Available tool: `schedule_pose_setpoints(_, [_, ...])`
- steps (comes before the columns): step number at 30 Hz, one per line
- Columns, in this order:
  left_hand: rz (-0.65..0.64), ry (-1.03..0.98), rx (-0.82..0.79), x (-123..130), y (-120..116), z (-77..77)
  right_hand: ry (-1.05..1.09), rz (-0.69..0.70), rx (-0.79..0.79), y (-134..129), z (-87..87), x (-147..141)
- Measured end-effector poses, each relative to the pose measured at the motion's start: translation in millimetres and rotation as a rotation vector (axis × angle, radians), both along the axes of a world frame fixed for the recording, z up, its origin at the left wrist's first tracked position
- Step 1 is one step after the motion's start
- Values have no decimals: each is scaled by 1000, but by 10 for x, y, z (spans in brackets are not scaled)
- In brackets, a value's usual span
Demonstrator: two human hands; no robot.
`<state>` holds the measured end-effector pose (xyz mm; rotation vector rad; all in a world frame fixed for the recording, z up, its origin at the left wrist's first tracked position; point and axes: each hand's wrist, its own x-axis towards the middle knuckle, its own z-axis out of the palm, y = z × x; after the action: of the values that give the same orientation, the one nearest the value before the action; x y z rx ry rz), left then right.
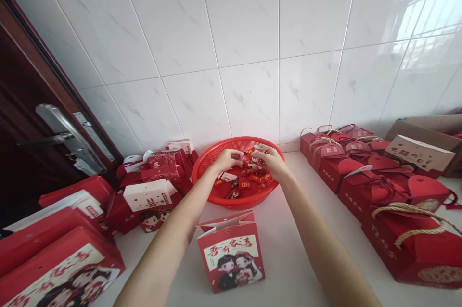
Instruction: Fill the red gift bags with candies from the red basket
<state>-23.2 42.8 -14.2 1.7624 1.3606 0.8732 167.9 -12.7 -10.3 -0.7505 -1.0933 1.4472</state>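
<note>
A red bag [233, 254] stands upright on the white counter [285, 268], closest to the worker and between two bare forearms, its mouth agape and running roughly side to side, rising a little toward the right; what lies inside, if anything, is hidden from here. Directly beyond it, just apart from its back edge, sits a red plastic basket [234, 203], its long axis also roughly crosswise, holding a loose layer of sweets [245, 184] in red and gold wrappers. Both hands are over the basket: the left hand [228, 159] has its fingertips pinched on a small pinkish sweet [243, 158], while the right hand [271, 159], close beside it, is clamped on a printed packet [257, 157]. Seen from those hands, the bag lies back toward the worker, almost in line with the left hand, which is the nearer one; the right hand is off to the side. On the left, more bags [151, 201] crowd together, their contents out of sight. On the right, red boxes [342, 172] with rope handles run in rows back to a brown carton [407, 128], with some red showing at its far end. Behind everything rises a pale tiled wall [249, 18], with a dark door [21, 85] at far left.
</note>
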Motion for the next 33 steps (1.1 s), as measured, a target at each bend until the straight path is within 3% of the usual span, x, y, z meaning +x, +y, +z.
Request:
schedule_pose_setpoints(5, [-25, -250, 149, 51, -107, 189, 72, -54, -1, 46, -17, 0])
schedule_pose_setpoints(12, [-267, -342, 100, 111, -248, 204, 57, -85, -26, 55, -6, -23])
schedule_pose_setpoints(18, [-225, -280, 130, 103, -230, 163, 49, -204, -50, 85, -19, -44])
schedule_pose_setpoints(23, [-167, -292, 136, 106, -243, 146, 14, -169, -20, 53, -11, -47])
schedule_pose_setpoints(33, [-220, -288, 110, 117, -235, 125, -40, -124, 6, -12, 10, -43])
